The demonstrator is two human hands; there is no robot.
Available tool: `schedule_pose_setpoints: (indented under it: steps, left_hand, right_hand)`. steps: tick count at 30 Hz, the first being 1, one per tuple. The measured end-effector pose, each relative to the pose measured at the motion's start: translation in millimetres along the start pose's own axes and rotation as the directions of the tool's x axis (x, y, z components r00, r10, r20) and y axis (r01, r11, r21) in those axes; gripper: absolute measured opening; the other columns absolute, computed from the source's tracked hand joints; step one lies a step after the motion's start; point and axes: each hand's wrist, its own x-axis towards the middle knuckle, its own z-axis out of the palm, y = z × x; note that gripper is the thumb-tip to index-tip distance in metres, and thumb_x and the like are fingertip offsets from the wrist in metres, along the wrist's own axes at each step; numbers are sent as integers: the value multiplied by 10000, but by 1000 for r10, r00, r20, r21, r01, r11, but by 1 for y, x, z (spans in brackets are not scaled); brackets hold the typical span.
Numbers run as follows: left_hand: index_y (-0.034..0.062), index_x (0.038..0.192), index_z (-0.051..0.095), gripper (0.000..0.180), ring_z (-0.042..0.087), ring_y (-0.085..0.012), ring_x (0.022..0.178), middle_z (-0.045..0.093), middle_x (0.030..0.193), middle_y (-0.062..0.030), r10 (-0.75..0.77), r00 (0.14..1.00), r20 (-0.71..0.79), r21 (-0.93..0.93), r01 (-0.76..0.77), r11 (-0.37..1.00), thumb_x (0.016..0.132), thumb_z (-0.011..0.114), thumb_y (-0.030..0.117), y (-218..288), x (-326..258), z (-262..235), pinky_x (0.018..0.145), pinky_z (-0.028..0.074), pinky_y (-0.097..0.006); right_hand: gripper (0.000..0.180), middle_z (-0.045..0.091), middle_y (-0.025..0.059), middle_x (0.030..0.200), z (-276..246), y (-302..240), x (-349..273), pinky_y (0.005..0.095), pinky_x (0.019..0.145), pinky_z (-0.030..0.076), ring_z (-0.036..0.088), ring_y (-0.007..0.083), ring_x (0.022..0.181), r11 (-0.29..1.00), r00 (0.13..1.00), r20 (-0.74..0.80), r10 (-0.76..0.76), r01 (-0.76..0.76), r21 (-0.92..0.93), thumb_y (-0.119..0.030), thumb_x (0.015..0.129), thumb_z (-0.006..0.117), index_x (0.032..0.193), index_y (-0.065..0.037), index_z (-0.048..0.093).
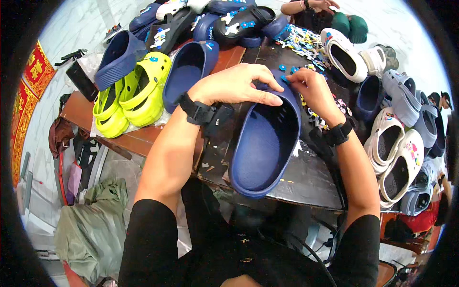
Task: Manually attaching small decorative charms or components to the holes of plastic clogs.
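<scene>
A navy blue clog (265,148) lies in front of me, its heel toward me and its toe pointing away, at the table's near edge. My left hand (234,85) grips the clog's upper from the left, thumb along the rim of the opening and fingers bent over the toe part. At the right side of the toe my right hand (313,91) is closed in a pinch, its fingertips at a small blue shoe charm (285,78). The fingertips partly cover that charm, and the clog's toe is mostly hidden behind my hands. Both wrists wear black straps.
Loose colourful charms (306,45) are heaped beyond my hands. Lime clogs (143,91) and another navy clog (189,74) stand left. More decorated clogs (239,24) pile up at the back. White clogs (401,167) and light blue clogs (401,98) line the right. Another person's hand (320,5) shows at the far side.
</scene>
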Motion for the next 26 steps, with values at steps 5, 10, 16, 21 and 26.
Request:
schedule_pose_setpoints:
  steps: [5, 10, 16, 21, 26]
  left_hand:
    - [127, 1167, 696, 379, 565, -170, 1099, 604, 1166, -45, 9, 1000, -3, -7, -9, 1000, 847, 749, 322, 0, 1, 0, 898, 474, -312]
    - [108, 1182, 691, 393, 568, -176, 1102, 606, 1165, -62, 14, 1000, 5, -8, -14, 1000, 852, 744, 314, 1, 1, 0, 902, 475, -311]
    - [103, 1176, 693, 375, 572, -175, 1093, 613, 1153, -54, 10, 1000, -9, -11, -10, 1000, 862, 736, 303, -2, 0, 2, 899, 477, -310]
    - [108, 1171, 695, 367, 574, -172, 1073, 616, 1139, -50, 11, 1000, -14, -1, -11, 1000, 862, 737, 300, -1, 1, 2, 887, 476, -306]
    - [111, 1179, 693, 391, 571, -183, 1102, 616, 1169, -58, -12, 1000, 4, 23, 12, 1000, 856, 740, 327, 1, 0, 0, 907, 473, -317]
  right_hand:
    - [184, 665, 157, 911, 0, 6, -1, 367, 773, 502, 659, 298, 863, 999, 999, 8, -40, 41, -28, 3, 818, 658, 994, 8, 712]
    - [269, 632, 146, 946, -1, 7, -3, 381, 838, 473, 577, 318, 946, 976, 990, 62, -123, 132, -173, 71, 784, 645, 1027, -18, 716]
    - [281, 618, 142, 914, 2, 6, -4, 405, 843, 480, 545, 337, 932, 938, 968, 29, -249, 248, -243, 55, 757, 580, 978, -35, 728]
    - [246, 611, 118, 920, -3, -3, -8, 401, 840, 487, 550, 316, 959, 896, 957, 68, -283, 289, -336, -14, 782, 573, 985, -47, 706]
    - [206, 596, 100, 950, 2, -22, -6, 400, 847, 489, 542, 291, 1005, 801, 954, 140, -265, 299, -519, -92, 798, 584, 968, -90, 701]
